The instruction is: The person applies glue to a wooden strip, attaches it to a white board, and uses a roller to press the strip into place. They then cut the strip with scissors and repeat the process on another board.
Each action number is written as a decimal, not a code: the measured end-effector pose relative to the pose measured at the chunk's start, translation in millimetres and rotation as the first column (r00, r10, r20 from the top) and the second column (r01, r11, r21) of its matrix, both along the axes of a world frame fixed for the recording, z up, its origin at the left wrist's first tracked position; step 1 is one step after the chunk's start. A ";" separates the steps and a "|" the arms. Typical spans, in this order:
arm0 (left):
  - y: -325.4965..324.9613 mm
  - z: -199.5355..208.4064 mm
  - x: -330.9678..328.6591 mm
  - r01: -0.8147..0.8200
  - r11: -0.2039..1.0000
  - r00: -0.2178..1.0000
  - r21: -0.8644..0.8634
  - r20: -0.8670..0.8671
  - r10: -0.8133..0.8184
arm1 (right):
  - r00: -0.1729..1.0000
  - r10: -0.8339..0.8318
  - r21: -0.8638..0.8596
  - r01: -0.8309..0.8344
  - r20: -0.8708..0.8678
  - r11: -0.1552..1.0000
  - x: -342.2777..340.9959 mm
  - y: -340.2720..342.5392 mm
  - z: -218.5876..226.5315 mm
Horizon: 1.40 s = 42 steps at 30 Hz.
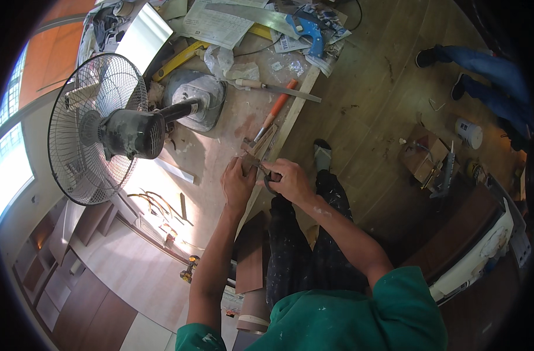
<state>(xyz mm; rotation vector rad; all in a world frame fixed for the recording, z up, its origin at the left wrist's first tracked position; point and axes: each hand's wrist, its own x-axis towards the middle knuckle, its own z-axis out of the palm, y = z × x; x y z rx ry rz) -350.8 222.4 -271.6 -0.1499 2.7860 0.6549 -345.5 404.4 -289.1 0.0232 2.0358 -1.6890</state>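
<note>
My left hand (237,186) is closed on a small brown piece (250,164), thin and wood-coloured; its exact kind is unclear. Close beside it, my right hand (291,180) grips what look like scissors (267,182), with a dark curved handle loop around the fingers and the blades at the brown piece. Both hands are above the front edge of the worktable (211,153). Just beyond them lies a hammer (274,108) with an orange-red grip, next to a thin wood strip (269,145).
A standing fan (129,133) leans over the table at left. Behind are a handled saw blade (284,92), a yellow level (182,59), a blue-handled saw (306,34) and papers (217,24). On the floor at right stand a cardboard box (423,151), a white bucket (469,133) and another person's legs (483,70).
</note>
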 end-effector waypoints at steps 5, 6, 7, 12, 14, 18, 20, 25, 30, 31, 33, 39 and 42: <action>-0.8 -2.8 3.8 0.008 1.000 0.999 -0.016 -0.036 -0.009 | 0.998 0.008 0.024 -0.006 -0.065 1.000 3.4 1.7 -3.0; -1.5 -4.8 4.4 0.010 1.000 0.998 -0.014 -0.054 -0.011 | 0.998 0.007 0.027 -0.005 -0.054 1.000 3.1 1.8 -4.4; -0.1 -3.8 4.8 0.008 1.000 0.998 -0.003 -0.055 -0.008 | 0.999 0.005 0.032 -0.004 -0.039 0.999 1.3 2.1 -2.4; 5.1 1.1 2.1 0.001 1.000 0.998 0.022 -0.066 0.000 | 0.999 -0.010 0.019 0.011 -0.041 1.000 3.6 1.7 -4.6; 3.9 0.9 2.8 0.000 1.000 0.999 -0.007 -0.044 0.000 | 1.000 -0.012 0.019 0.012 -0.029 1.000 4.1 1.8 -3.6; 2.2 -1.4 7.2 -0.003 1.000 0.999 -0.017 -0.048 0.002 | 0.997 -0.010 0.013 0.011 -0.083 1.000 5.3 1.4 -4.5; 5.7 0.0 3.8 0.002 1.000 0.997 0.006 -0.079 -0.002 | 0.992 -0.038 -0.008 0.037 -0.119 0.999 5.8 2.0 -8.6; 5.0 -1.0 5.4 -0.016 1.000 0.995 0.016 -0.097 0.017 | 0.985 -0.019 0.005 0.020 -0.171 1.000 4.9 1.3 -7.3; 2.3 -1.3 4.8 -0.032 0.999 0.995 0.015 -0.097 0.033 | 0.970 -0.045 0.023 0.052 -0.241 0.998 9.4 -1.4 -14.7; 2.5 0.6 3.1 -0.027 1.000 0.996 0.004 -0.089 0.028 | 0.966 -0.052 0.022 0.060 -0.253 0.998 9.9 -0.5 -18.9; 2.7 5.2 -0.7 -0.018 1.000 0.997 -0.018 -0.073 0.017 | 0.992 -0.028 0.037 0.033 -0.126 0.999 13.3 2.2 -25.3; 0.7 2.5 1.4 -0.031 0.999 0.995 -0.023 -0.097 0.028 | 0.887 -0.059 -0.280 0.206 0.457 0.937 23.9 9.1 -33.4; 0.4 2.3 2.2 -0.012 1.000 0.990 -0.011 -0.143 0.010 | 0.922 0.019 -0.237 0.080 0.387 0.968 26.4 18.7 -17.6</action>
